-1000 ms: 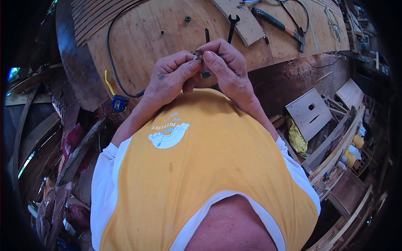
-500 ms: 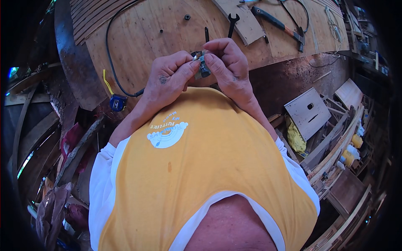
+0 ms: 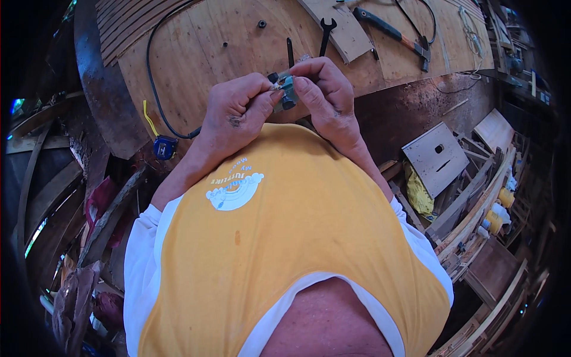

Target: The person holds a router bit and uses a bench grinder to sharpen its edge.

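You pinch the small teal part (image 3: 288,88) between both hands, in front of your chest by the tabletop's (image 3: 202,47) near edge, probably so that you can look straight down on it. Your left hand (image 3: 237,108) grips its left side with thumb and forefinger; just what sits under those tips is too small to tell. Your right hand (image 3: 327,96) grips the other side the same way, fingertips rather than palm, presumably because the part is so small and needs steadying from both sides. The wrench (image 3: 326,35) lies beyond your right hand, by the board (image 3: 339,30), seemingly within easy reach. The hammer (image 3: 392,34) rests further toward the right edge, well apart, and the tape measure (image 3: 165,147) sits by the near left corner, perhaps to leave your elbows room. A nut (image 3: 262,24) lies toward the far edge.
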### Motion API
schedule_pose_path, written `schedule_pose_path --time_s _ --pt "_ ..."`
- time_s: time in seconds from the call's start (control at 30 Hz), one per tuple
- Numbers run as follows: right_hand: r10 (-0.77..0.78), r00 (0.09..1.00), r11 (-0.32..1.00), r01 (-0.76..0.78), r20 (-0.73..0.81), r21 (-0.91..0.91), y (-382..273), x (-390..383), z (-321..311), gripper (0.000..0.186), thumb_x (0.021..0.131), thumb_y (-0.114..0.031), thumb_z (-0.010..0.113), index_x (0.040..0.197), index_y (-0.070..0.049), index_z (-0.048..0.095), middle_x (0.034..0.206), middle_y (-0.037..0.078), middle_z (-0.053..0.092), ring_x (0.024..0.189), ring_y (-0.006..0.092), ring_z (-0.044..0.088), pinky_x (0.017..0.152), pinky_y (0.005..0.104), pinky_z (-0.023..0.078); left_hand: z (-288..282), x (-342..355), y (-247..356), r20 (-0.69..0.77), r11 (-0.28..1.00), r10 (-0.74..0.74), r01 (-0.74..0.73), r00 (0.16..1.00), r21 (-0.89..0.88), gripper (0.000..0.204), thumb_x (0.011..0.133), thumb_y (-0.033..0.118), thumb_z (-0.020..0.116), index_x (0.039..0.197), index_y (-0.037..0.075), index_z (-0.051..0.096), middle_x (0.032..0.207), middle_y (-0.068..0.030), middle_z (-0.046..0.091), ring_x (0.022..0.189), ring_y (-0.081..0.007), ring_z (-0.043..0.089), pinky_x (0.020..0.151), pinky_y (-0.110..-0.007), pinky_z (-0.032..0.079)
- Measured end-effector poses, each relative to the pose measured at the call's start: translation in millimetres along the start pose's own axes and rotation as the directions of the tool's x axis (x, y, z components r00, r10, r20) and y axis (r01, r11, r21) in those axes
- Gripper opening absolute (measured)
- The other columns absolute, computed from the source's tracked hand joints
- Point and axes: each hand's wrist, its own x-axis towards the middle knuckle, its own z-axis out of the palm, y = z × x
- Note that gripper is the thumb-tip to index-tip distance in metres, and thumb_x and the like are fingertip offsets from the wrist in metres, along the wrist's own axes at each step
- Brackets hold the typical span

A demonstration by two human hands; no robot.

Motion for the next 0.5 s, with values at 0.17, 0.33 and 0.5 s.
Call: schedule_pose_path --time_s 0.17,0.33,0.5 --pt "0.033 0.999 0.999 -0.033 0.040 0.008 -2.7 -1.1 1.5 0.014 0.101 -0.008 0.059 0.112 0.001 0.058 0.097 0.002 0.062 0.087 0.0055 0.058 0.075 0.0214 0.048 0.2 0.2 -1.1 -0.003 0.999 0.030 -0.030 1.000 0.030 0.006 0.090 0.002 0.068 0.085 0.000 0.065 0.065 -0.0060 0.057 0.058 -0.0091 0.050 0.051 -0.027 0.039" --pt "0.038 0.998 0.998 -0.036 0.050 -0.042 -1.1 -1.4 0.2 0.014 0.102 -0.011 0.059 0.109 0.000 0.060 0.094 0.001 0.059 0.084 0.0053 0.055 0.072 0.0214 0.046 0.0 0.2 -0.3 -0.003 0.999 0.032 -0.032 0.999 0.034 0.006 0.090 0.002 0.068 0.086 0.000 0.065 0.066 -0.0067 0.058 0.058 -0.0100 0.050 0.051 -0.027 0.040" --pt "0.067 0.997 0.997 -0.066 0.047 -0.035 -0.7 -1.5 1.3 0.014 0.101 -0.012 0.060 0.108 0.000 0.060 0.094 0.000 0.057 0.083 0.0050 0.053 0.070 0.0216 0.045 0.9 -2.0 -2.9 -0.002 1.000 -0.002 0.002 1.000 0.009 0.005 0.089 0.002 0.069 0.086 0.000 0.065 0.067 -0.0076 0.059 0.059 -0.0112 0.052 0.053 -0.028 0.041"
